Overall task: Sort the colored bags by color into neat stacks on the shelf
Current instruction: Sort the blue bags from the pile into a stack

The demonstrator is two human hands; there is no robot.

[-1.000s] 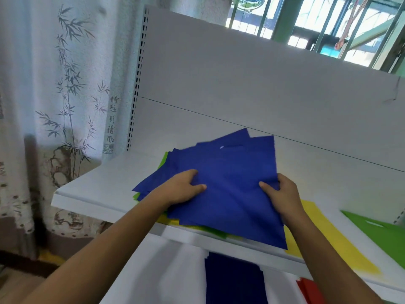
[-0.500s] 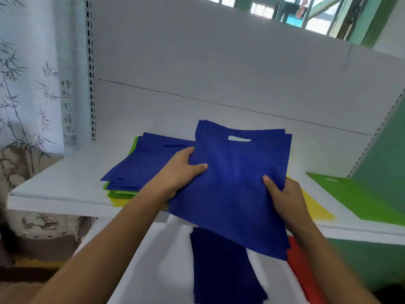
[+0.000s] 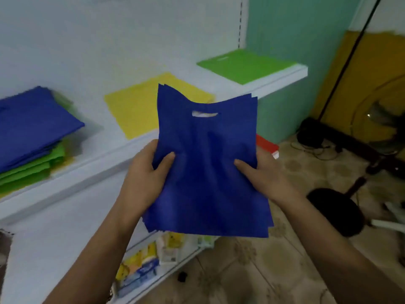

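I hold a bundle of blue bags (image 3: 208, 172) with a cut-out handle in front of the shelf, off its surface. My left hand (image 3: 146, 174) grips its left edge and my right hand (image 3: 263, 172) grips its right edge, thumbs on top. On the white shelf (image 3: 92, 159) lie a mixed pile at the left with blue bags (image 3: 32, 123) over green bags (image 3: 30, 165), a yellow bag (image 3: 135, 106) in the middle, and a green bag (image 3: 245, 64) at the right end.
A red bag (image 3: 266, 144) shows on a lower shelf behind my right hand. Packaged goods (image 3: 149, 260) sit on the bottom shelf. A black fan base (image 3: 335, 209) and cables stand on the tiled floor at the right.
Both hands lifted the blue bundle off the mixed pile and drew it toward me and to the right. My view swung right and down, showing the floor.
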